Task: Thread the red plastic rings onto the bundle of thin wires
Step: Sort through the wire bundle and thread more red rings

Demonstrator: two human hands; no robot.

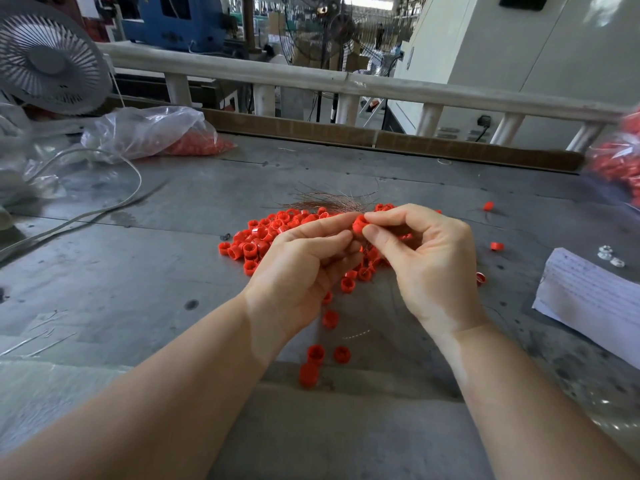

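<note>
A heap of small red plastic rings [258, 239] lies on the grey metal table [138, 265]. A bundle of thin coppery wires [329, 201] fans out just behind the heap. My right hand [426, 265] pinches one red ring [360, 223] between thumb and forefinger above the heap. My left hand [304, 265] meets it from the left, its fingertips pinched together at the ring; a thin wire seems to run from them, but it is too fine to tell. A few loose rings [316, 355] lie nearer to me.
A clear bag of red rings [162, 133] lies at the back left, beside a white fan [48, 57] and its cable [86, 216]. Another bag of rings [620, 161] sits at the far right. A stack of white paper [588, 296] lies right. A cardboard strip [381, 136] borders the back edge.
</note>
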